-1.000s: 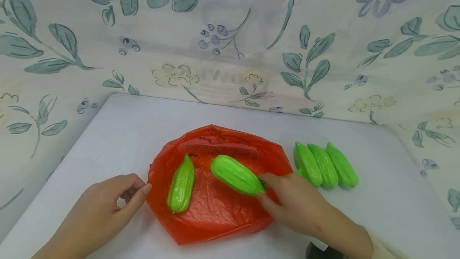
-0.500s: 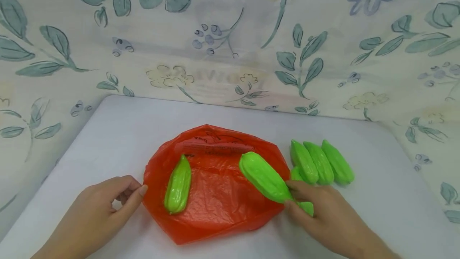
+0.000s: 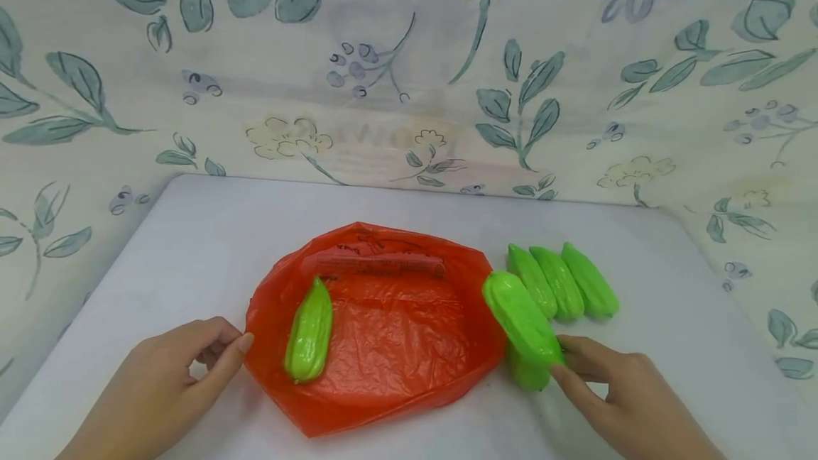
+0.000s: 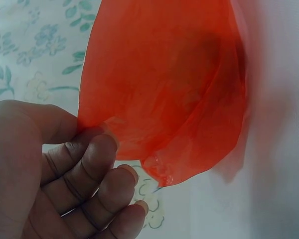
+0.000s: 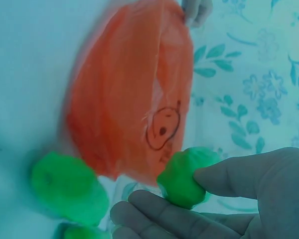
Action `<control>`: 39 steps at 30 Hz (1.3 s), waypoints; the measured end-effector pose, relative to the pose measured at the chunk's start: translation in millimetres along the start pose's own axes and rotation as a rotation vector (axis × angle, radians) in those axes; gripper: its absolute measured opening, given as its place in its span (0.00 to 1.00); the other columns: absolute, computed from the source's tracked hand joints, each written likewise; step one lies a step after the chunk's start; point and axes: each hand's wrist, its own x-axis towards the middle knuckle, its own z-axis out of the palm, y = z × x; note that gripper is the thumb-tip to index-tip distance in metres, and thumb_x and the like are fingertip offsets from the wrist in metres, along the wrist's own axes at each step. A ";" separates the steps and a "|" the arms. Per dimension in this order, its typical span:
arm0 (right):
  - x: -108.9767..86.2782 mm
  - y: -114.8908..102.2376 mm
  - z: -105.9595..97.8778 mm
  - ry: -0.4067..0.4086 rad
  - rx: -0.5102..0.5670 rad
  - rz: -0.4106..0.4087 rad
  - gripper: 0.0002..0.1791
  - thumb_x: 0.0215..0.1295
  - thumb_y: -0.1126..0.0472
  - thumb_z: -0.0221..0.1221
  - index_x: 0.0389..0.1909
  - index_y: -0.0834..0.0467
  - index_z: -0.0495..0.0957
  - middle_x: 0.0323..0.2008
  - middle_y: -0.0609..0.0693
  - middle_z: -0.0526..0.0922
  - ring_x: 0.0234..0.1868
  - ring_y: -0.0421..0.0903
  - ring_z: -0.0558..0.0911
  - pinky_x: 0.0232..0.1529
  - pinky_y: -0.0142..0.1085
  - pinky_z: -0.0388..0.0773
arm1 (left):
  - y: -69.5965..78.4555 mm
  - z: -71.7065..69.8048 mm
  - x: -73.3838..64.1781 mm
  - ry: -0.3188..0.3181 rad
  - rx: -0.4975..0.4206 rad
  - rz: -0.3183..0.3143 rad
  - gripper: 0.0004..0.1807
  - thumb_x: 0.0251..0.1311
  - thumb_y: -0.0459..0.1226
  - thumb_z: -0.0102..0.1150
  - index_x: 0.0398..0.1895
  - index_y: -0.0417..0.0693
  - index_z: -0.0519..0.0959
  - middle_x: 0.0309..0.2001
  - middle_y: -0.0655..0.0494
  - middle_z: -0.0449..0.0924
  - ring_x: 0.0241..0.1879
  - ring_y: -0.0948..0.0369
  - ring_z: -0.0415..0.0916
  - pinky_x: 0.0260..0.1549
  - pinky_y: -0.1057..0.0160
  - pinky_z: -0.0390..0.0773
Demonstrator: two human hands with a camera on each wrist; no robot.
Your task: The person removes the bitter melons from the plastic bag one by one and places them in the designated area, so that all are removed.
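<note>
A red plastic bag (image 3: pixel 396 318) lies spread with its mouth up. My left hand (image 3: pixel 166 375) pinches the bag's left rim between thumb and fingers, as the left wrist view also shows. One ridged green fruit (image 3: pixel 309 336), glossy and pointed at one end, rests inside on the bag's left. Beyond the right rim, my right hand (image 3: pixel 626 382) pinches another ridged green fruit (image 3: pixel 520 314) by its near end. It hangs above the table, its far end overlapping the rim in view. A further green fruit (image 3: pixel 529 371) lies below it, partly hidden.
Several similar green fruits (image 3: pixel 591 282) lie side by side to the right of the bag on the white table (image 3: pixel 217 226). Flower-patterned cloth (image 3: pixel 383 126) rises behind the table's back edge. Printed black marks (image 5: pixel 163 128) show on the bag's outside.
My right hand has carried its green fruit rightward, from over the bag to just past the right rim. The left hand keeps its pinch on the bag. The view has shifted slightly.
</note>
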 end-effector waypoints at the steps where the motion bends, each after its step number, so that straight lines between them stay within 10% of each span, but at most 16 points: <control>1: -0.6 2.2 0.7 -0.005 0.006 0.025 0.27 0.71 0.46 0.67 0.65 0.55 0.78 0.53 0.44 0.88 0.51 0.44 0.88 0.50 0.48 0.85 | 0.0 0.0 0.0 -0.003 -0.001 -0.002 0.07 0.71 0.47 0.66 0.40 0.56 0.83 0.28 0.69 0.76 0.31 0.66 0.71 0.28 0.69 0.75; 16: -13.1 50.1 10.9 -0.035 -0.047 0.265 0.35 0.74 0.41 0.61 0.66 0.67 0.75 0.51 0.57 0.88 0.52 0.59 0.87 0.50 0.57 0.83 | 0.0 -0.7 0.7 0.006 -0.001 0.007 0.06 0.71 0.47 0.66 0.39 0.56 0.83 0.28 0.68 0.76 0.30 0.67 0.71 0.27 0.69 0.75; 39: -8.5 67.1 23.7 -0.085 -0.104 0.297 0.26 0.72 0.47 0.64 0.54 0.66 0.81 0.41 0.53 0.89 0.41 0.53 0.88 0.45 0.55 0.84 | -0.6 -0.8 -0.4 0.010 -0.002 0.008 0.07 0.71 0.47 0.66 0.39 0.56 0.83 0.28 0.68 0.75 0.30 0.66 0.71 0.27 0.69 0.76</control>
